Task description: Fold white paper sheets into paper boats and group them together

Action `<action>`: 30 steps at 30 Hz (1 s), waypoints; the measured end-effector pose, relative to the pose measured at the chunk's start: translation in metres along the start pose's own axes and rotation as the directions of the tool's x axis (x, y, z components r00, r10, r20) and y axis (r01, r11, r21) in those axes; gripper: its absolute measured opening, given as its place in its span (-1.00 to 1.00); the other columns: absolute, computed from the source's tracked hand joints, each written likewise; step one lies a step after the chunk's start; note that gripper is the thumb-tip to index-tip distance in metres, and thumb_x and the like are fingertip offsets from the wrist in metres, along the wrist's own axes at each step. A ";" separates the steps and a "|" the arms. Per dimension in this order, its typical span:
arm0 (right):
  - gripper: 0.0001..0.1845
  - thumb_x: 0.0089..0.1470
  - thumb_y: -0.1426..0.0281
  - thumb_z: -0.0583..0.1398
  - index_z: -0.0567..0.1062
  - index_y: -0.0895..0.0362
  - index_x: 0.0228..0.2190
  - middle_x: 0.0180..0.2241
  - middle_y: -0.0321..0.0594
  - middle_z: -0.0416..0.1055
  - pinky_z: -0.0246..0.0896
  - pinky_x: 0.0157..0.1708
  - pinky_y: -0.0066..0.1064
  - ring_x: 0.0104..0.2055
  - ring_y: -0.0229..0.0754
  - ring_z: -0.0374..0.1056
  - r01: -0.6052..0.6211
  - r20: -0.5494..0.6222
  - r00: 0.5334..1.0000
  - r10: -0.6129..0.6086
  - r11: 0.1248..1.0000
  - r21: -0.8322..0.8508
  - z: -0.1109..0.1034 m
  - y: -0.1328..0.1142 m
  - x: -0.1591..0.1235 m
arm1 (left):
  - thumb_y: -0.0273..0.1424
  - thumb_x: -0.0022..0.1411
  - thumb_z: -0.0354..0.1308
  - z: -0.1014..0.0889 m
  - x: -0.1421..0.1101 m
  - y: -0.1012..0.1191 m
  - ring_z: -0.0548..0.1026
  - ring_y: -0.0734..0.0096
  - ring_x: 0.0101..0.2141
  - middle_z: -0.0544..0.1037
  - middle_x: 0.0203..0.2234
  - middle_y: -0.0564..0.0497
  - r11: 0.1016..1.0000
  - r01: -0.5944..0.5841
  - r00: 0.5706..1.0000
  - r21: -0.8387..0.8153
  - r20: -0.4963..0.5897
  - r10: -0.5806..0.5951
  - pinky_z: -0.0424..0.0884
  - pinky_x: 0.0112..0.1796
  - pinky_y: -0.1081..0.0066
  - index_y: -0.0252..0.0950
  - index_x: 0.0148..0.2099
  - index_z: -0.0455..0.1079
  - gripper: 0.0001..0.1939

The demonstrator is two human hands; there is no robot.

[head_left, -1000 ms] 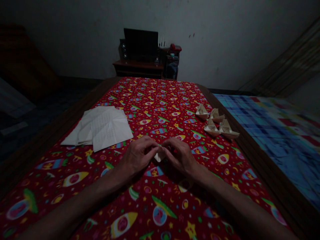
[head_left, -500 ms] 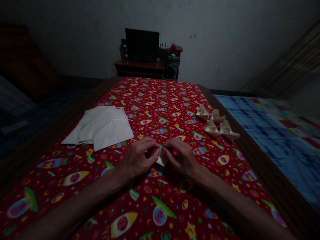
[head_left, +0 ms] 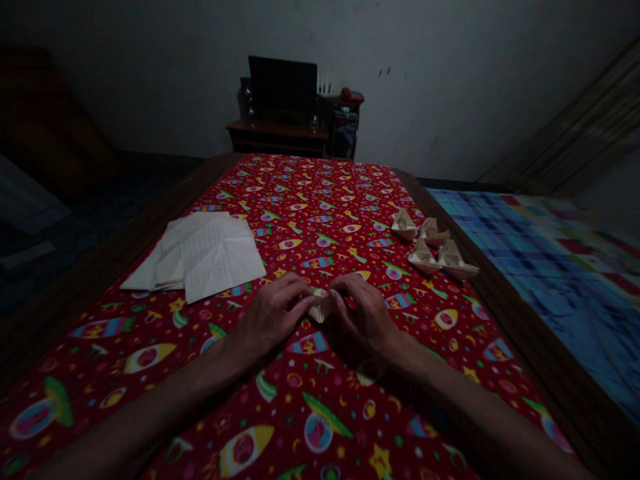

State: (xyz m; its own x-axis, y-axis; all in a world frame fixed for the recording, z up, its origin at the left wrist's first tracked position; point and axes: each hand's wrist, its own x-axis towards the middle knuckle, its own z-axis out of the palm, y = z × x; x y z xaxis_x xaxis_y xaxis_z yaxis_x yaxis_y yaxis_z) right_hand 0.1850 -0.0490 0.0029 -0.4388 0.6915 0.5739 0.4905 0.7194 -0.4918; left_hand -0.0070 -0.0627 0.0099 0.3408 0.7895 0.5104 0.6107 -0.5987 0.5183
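Between my hands is a small piece of folded paper (head_left: 321, 308), pale and opened out toward a boat-like shape. My left hand (head_left: 280, 303) pinches its left end between thumb and fingers. At the other end, my right hand (head_left: 361, 308) grips it the same way. Both hands rest low over the red patterned cloth (head_left: 325, 373). Several folded paper boats (head_left: 423, 257) stand grouped at the right edge of the cloth. To the left lies a loose stack of paper sheets (head_left: 220, 257), the top one with faint printing.
The cloth covers a long surface with dark wooden edges (head_left: 505, 327). Beyond its far end stand a black monitor (head_left: 283, 90) and speakers on a brown desk (head_left: 280, 131). A blue checked sheet (head_left: 520, 267) lies lower on the right.
My fingertips have drawn apart a little, the left going left and the right going right. The folded paper between them has spread wider and now shows more of its inner folds.
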 end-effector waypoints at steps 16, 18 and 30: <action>-0.85 0.23 0.36 -0.07 0.22 0.11 -0.36 -0.47 -0.25 0.27 0.09 -0.52 -0.45 -0.50 -0.27 0.19 -0.218 0.075 0.974 0.216 0.976 0.025 -0.009 0.028 -0.017 | -0.47 0.29 -0.05 -0.009 -0.009 -0.031 0.39 0.41 -0.35 0.39 -0.39 0.02 0.995 -0.006 0.993 0.096 0.115 -0.005 0.31 -0.31 0.44 -0.29 -0.27 0.29 -0.89; -0.85 0.23 0.37 -0.08 0.21 0.09 -0.37 -0.47 -0.26 0.26 0.08 -0.53 -0.46 -0.51 -0.27 0.17 -0.195 0.101 0.976 0.192 0.981 0.014 -0.009 0.028 -0.019 | -0.48 0.30 -0.09 -0.008 -0.010 -0.033 0.37 0.39 -0.34 0.36 -0.38 0.01 0.992 -0.013 0.989 0.124 0.146 -0.006 0.31 -0.31 0.41 -0.29 -0.26 0.27 -0.88; -0.91 0.17 0.47 -0.05 0.16 0.08 -0.39 -0.47 -0.28 0.22 0.03 -0.51 -0.44 -0.50 -0.26 0.12 -0.155 0.142 0.976 0.164 0.985 -0.075 -0.004 0.032 -0.024 | -0.44 0.22 0.03 -0.003 -0.009 -0.022 0.41 0.35 -0.27 0.42 -0.27 -0.05 0.997 0.042 0.989 0.067 0.135 -0.051 0.35 -0.28 0.38 -0.27 -0.31 0.21 -0.95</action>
State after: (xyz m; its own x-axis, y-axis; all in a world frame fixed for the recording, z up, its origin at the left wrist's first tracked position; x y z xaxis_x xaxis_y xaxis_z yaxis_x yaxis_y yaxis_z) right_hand 0.2142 -0.0431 -0.0233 -0.4549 0.8024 0.3862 0.6072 0.5967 -0.5246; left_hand -0.0253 -0.0571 -0.0035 0.4027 0.8302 0.3856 0.6709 -0.5543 0.4926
